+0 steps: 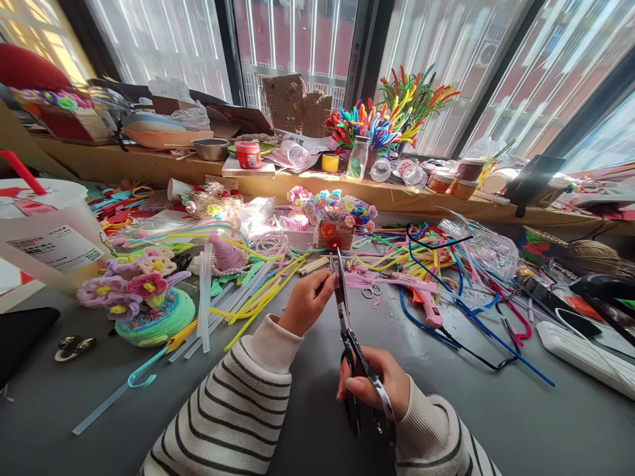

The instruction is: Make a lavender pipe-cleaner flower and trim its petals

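Observation:
My right hand (384, 380) grips a pair of black-handled scissors (342, 307), fingers through the loops, blades pointing away from me and slightly apart. Beside the blades, my left hand (308, 301) is closed in a pinch; whatever its fingertips hold is too small to make out. Just beyond the blade tips stands a small woven basket (333, 235) of fluffy flowers in pink, blue and purple. To the right of the scissors lie a pink hot glue gun (427, 307) and tiny silver scissors (372, 291). Yellow pipe cleaners (258, 303) are left of my left hand.
A green pot of fluffy flowers (156, 320), clear glue sticks (204, 297) and a large drink cup (54, 244) stand at left. Tangled pipe cleaners (421, 248) spread at right, near a white power strip (585, 357). Jars and a red tub (248, 155) line the window ledge.

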A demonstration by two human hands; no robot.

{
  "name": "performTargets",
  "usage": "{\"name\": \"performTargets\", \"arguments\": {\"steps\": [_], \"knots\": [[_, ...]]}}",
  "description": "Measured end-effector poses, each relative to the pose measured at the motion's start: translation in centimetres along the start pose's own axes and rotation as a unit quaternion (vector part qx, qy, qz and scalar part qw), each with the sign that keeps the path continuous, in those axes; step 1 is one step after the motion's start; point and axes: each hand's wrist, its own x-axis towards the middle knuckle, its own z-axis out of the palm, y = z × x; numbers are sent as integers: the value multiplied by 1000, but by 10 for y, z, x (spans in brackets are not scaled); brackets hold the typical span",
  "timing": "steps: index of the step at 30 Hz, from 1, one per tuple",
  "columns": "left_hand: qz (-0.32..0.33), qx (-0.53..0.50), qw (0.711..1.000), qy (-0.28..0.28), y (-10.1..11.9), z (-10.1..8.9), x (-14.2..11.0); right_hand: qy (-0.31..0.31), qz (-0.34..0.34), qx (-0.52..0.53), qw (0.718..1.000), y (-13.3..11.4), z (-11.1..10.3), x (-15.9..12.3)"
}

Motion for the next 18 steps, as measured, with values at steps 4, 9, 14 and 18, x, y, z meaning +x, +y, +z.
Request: {"name": "performTargets", "arguments": {"steps": [4,9,14,18], "knots": [[-6,-19,1000,4,-1,0,0,35,21,-6,999,-1,1,0],[-4,-31,999,13,0,-1,0,65,8,-35,997,0,3,1],[-3,-37,999,18,0,-1,0,95,14,-73,993,11,6,2],[-5,-37,999,26,-1,-1,0,91,-5,-79,993,11,6,1]]}}
